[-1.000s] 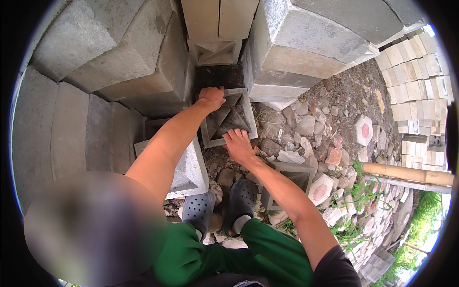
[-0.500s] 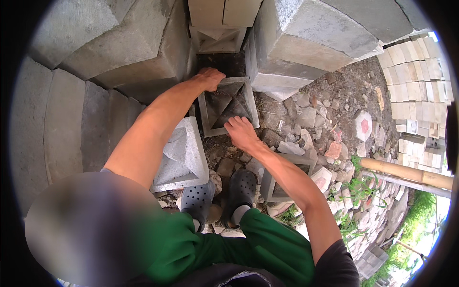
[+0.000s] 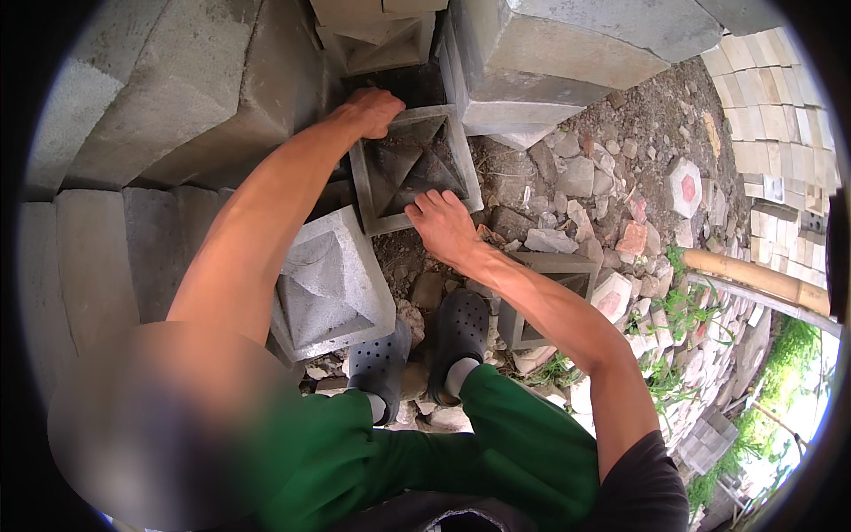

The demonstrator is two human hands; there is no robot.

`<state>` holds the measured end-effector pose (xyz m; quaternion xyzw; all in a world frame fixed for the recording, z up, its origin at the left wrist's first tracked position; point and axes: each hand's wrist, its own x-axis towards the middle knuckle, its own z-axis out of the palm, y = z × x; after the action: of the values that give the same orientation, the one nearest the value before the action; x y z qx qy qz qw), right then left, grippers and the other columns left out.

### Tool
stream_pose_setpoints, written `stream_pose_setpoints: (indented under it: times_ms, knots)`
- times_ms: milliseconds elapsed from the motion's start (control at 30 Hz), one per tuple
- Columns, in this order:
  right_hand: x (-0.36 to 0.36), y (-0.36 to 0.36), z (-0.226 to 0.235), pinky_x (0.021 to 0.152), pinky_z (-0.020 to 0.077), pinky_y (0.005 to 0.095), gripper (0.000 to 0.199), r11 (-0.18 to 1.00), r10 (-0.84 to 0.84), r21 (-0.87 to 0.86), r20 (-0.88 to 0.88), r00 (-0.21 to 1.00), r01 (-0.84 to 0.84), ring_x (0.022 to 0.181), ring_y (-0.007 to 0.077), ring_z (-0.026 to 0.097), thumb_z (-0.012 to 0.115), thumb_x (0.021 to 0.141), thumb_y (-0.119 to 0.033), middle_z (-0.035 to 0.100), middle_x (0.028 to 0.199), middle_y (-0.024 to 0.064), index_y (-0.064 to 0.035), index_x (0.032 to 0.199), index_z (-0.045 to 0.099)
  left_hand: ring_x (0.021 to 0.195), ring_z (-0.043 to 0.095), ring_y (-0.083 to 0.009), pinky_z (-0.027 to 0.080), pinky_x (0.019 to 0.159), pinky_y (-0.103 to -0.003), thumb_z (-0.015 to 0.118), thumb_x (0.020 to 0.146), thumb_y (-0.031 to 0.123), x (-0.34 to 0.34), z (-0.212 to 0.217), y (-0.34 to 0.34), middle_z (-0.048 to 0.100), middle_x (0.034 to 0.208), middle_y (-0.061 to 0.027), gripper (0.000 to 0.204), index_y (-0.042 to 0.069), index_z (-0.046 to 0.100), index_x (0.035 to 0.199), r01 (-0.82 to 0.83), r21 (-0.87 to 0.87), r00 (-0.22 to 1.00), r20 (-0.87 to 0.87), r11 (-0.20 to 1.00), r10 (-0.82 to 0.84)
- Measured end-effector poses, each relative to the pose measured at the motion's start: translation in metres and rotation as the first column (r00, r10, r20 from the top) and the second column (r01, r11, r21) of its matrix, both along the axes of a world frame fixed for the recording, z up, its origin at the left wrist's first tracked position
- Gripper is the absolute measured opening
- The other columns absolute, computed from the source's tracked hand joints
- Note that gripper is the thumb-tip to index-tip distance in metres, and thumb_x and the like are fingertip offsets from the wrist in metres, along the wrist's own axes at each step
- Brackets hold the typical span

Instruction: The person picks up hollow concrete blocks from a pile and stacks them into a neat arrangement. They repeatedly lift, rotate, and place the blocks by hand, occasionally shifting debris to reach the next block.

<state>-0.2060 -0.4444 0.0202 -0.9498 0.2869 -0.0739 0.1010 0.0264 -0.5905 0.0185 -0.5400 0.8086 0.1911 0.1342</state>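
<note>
A square grey concrete block (image 3: pixel 409 167) with a raised rim and a sunken, faceted centre stands on the rubble ahead of my feet. My left hand (image 3: pixel 374 113) is closed over its far left corner, fingertips partly hidden. On the near rim, my right hand (image 3: pixel 441 226) has its fingers curled over the edge. Just left of my feet, below my left forearm, sits a paler concrete block (image 3: pixel 335 288) of similar shape. Another such block (image 3: pixel 542 306) lies partly covered by my right forearm.
Tall stacks of concrete blocks rise at the left (image 3: pixel 182 97) and far right (image 3: pixel 558 71), forming a narrow gap. Broken stones (image 3: pixel 576 177) and a hexagonal paver (image 3: pixel 683 188) litter the dirt at right. A bamboo pole (image 3: pixel 753 277) lies beyond. My clogs (image 3: pixel 461 328) rest on uneven rubble.
The view has tilted, so the far stacks sit higher in the picture. Both hands keep their places on the concrete block, which has shifted little against its surroundings.
</note>
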Motion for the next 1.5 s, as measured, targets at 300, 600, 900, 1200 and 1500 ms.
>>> stream_pose_setpoints:
  times_ms: [300,600,900,1200,1500]
  knots:
    - [-0.012,0.003,-0.024,0.076,0.0382,0.0334,0.018,0.993,-0.007,-0.114,0.01,1.0,0.009,0.09,0.0208,0.054,0.062,0.074,-0.006,0.056,0.089,0.0045,-0.0097,0.092,0.065,0.104,0.068,-0.0334,0.056,0.086,-0.042,0.068,0.077,0.002,-0.027,0.016,0.009,0.071,0.107,-0.0151,0.026,0.006,0.071,0.103,-0.081,-0.024,0.986,0.141,0.996,0.084]
    - [0.008,-0.012,-0.025,0.078,0.039,0.0328,0.01,0.984,-0.048,-0.171,-0.006,0.999,0.046,0.092,0.0194,0.056,0.061,0.079,-0.012,0.059,0.089,0.0044,-0.0087,0.089,0.062,0.106,0.069,-0.0293,0.056,0.087,-0.04,0.062,0.084,0.002,-0.027,-0.005,0.008,0.072,0.108,-0.0128,0.022,0.008,0.073,0.102,-0.16,-0.211,0.973,0.131,0.964,0.19]
    - [0.022,-0.037,-0.025,0.079,0.0399,0.0342,0.014,0.985,-0.004,-0.175,-0.003,1.0,0.004,0.093,0.0196,0.057,0.061,0.078,-0.012,0.06,0.093,0.0048,-0.0087,0.092,0.062,0.105,0.067,-0.0311,0.055,0.088,-0.043,0.063,0.083,0.002,-0.016,-0.019,-0.019,0.071,0.109,-0.0138,0.026,0.006,0.068,0.108,-0.106,-0.183,0.967,0.21,0.977,0.145]
    - [0.016,-0.049,-0.035,0.081,0.0415,0.036,0.019,0.989,0.06,-0.134,-0.023,0.998,-0.062,0.095,0.0223,0.056,0.061,0.079,-0.01,0.059,0.095,0.0066,-0.007,0.098,0.061,0.105,0.069,-0.0291,0.057,0.085,-0.041,0.065,0.083,0.001,-0.014,-0.012,-0.03,0.072,0.11,-0.0113,0.021,0.007,0.074,0.1,-0.07,-0.187,0.963,0.243,0.98,0.115]
    - [0.023,-0.066,-0.04,0.086,0.0435,0.0398,0.027,0.997,0.068,0.012,0.102,0.992,-0.07,0.099,0.027,0.055,0.07,0.079,-0.012,0.057,0.101,0.0097,-0.0043,0.103,0.062,0.103,0.069,-0.0298,0.057,0.085,-0.04,0.059,0.087,0.003,-0.019,-0.022,-0.036,0.072,0.11,-0.0134,0.021,0.007,0.076,0.098,-0.165,-0.225,0.947,0.237,0.96,0.218]
